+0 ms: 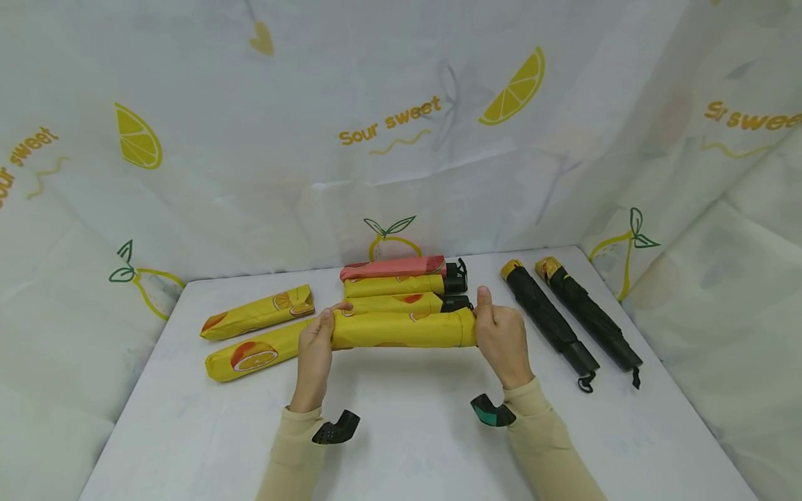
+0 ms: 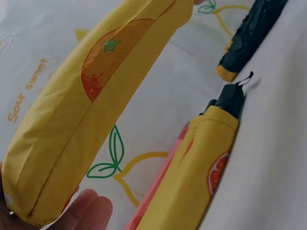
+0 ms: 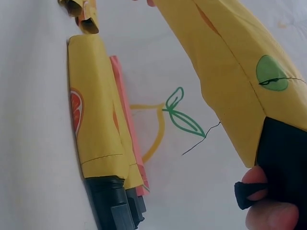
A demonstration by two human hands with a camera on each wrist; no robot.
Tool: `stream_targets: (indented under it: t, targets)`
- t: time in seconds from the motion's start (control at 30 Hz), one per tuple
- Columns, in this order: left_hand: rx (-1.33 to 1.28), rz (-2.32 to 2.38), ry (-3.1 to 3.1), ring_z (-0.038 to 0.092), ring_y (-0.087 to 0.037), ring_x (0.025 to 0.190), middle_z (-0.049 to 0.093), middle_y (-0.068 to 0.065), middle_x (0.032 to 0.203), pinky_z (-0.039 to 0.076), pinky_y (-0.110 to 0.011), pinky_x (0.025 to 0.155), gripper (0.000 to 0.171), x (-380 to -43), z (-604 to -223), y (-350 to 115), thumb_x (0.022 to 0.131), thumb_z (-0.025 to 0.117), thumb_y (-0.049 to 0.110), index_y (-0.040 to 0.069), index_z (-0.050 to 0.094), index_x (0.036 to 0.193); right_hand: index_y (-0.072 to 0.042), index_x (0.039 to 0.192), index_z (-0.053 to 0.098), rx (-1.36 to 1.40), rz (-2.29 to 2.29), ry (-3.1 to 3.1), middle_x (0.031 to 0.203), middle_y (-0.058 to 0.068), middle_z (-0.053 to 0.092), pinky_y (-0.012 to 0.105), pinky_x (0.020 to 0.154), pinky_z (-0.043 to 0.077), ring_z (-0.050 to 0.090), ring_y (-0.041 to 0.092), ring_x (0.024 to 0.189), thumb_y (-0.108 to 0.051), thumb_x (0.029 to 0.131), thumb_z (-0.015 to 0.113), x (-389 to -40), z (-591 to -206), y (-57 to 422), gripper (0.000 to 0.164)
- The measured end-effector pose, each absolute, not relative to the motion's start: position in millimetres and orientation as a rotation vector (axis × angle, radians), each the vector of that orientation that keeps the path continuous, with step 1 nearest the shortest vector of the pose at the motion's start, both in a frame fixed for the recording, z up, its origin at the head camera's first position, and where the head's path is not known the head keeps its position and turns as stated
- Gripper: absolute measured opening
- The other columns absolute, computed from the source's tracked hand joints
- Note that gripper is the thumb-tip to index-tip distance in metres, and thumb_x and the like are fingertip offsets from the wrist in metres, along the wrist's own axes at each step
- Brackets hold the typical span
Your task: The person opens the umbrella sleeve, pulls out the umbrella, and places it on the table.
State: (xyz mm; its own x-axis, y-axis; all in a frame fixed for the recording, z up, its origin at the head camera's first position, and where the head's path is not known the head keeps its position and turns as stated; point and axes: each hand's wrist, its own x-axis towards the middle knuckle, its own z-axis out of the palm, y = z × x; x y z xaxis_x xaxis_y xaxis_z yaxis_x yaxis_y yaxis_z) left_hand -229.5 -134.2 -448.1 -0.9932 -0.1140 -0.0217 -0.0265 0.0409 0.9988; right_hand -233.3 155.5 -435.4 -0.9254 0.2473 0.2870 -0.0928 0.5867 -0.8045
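Observation:
A folded umbrella in a yellow fruit-print sleeve point(image 1: 401, 330) is held level above the table between both hands. My left hand point(image 1: 315, 355) grips its closed sleeve end. At the other end my right hand point(image 1: 503, 341) holds the black handle point(image 3: 283, 177), thumb upward in the head view; a small black strap point(image 3: 249, 191) shows by the fingers in the right wrist view. Behind it lie two yellow-sleeved umbrellas point(image 1: 395, 286) and one in a pink sleeve point(image 1: 395, 268), side by side with black handles to the right.
Two yellow sleeves point(image 1: 258, 312) lie on the left of the white table point(image 1: 407, 431). Two bare black umbrellas point(image 1: 551, 316) with yellow tips lie at the right, their straps toward the front. A white printed cloth point(image 1: 250, 209) hangs behind and at the sides.

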Motion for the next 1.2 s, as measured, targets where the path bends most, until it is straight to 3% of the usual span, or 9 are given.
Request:
stream_targets:
  t: [0.13,0.3,0.37,0.47,0.53,0.73,0.9,1.2]
  targets:
    - [0.147,-2.13,-2.215,0.062,-0.008,0.093,0.064,-0.004,0.135,0.057,-0.022,0.074,0.051,-229,-447,-135,0.109,0.037,0.046,0.01,0.066,0.131,-0.002,0.058,0.065,-0.123,1.278,-2.447,0.052,0.008,0.052,0.026,0.044,0.037,0.047,0.019,0.048,-0.044,0.11,0.035,-234,-435,156,0.073]
    - [0.174,-2.062,-2.245,0.058,-0.003,0.106,0.062,-0.005,0.14,0.046,-0.015,0.091,0.053,-229,-447,-136,0.108,0.036,0.05,0.016,0.062,0.139,0.0,0.063,0.07,-0.14,1.307,-2.43,0.058,0.012,0.061,0.027,0.048,0.041,0.052,0.02,0.052,-0.045,0.11,0.033,-234,-435,157,0.075]
    - [0.169,-2.058,-2.228,0.06,-0.004,0.105,0.063,-0.008,0.138,0.048,-0.016,0.09,0.055,-230,-447,-137,0.107,0.034,0.052,0.017,0.06,0.14,0.001,0.066,0.072,-0.156,1.321,-2.42,0.062,0.013,0.066,0.027,0.05,0.041,0.054,0.019,0.054,-0.046,0.11,0.032,-234,-435,158,0.076]
    - [0.138,-2.116,-2.171,0.064,-0.009,0.098,0.063,-0.008,0.128,0.059,-0.025,0.077,0.056,-231,-446,-137,0.107,0.033,0.054,0.017,0.059,0.139,0.0,0.066,0.073,-0.167,1.335,-2.4,0.065,0.015,0.069,0.027,0.049,0.04,0.055,0.018,0.055,-0.047,0.11,0.032,-235,-434,161,0.077]
    - [0.119,-2.167,-2.135,0.067,-0.015,0.087,0.062,-0.007,0.118,0.062,-0.034,0.062,0.054,-231,-447,-136,0.107,0.034,0.055,0.017,0.056,0.138,0.0,0.065,0.073,-0.157,1.33,-2.39,0.063,0.014,0.069,0.027,0.046,0.039,0.054,0.017,0.052,-0.046,0.11,0.032,-234,-434,162,0.076]
    - [0.064,-2.292,-2.131,0.07,-0.02,0.063,0.066,-0.003,0.095,0.047,-0.026,0.039,0.047,-230,-448,-136,0.105,0.044,0.055,0.016,0.049,0.129,0.0,0.064,0.073,-0.161,1.328,-2.368,0.056,0.013,0.065,0.028,0.044,0.04,0.054,0.016,0.05,-0.045,0.11,0.033,-236,-432,165,0.076]
    - [0.048,-2.354,-2.135,0.067,-0.017,0.058,0.066,-0.003,0.09,0.043,-0.023,0.038,0.044,-230,-450,-137,0.106,0.043,0.053,0.013,0.049,0.125,0.001,0.065,0.074,-0.179,1.324,-2.374,0.058,0.013,0.066,0.028,0.046,0.04,0.054,0.019,0.053,-0.047,0.11,0.033,-237,-432,165,0.077]
    - [0.037,-2.343,-2.065,0.072,-0.019,0.067,0.071,-0.003,0.088,0.054,-0.03,0.046,0.046,-230,-451,-137,0.107,0.041,0.05,0.01,0.057,0.123,-0.001,0.064,0.074,-0.196,1.323,-2.372,0.064,0.015,0.07,0.027,0.05,0.043,0.056,0.019,0.056,-0.047,0.109,0.033,-237,-432,167,0.076]
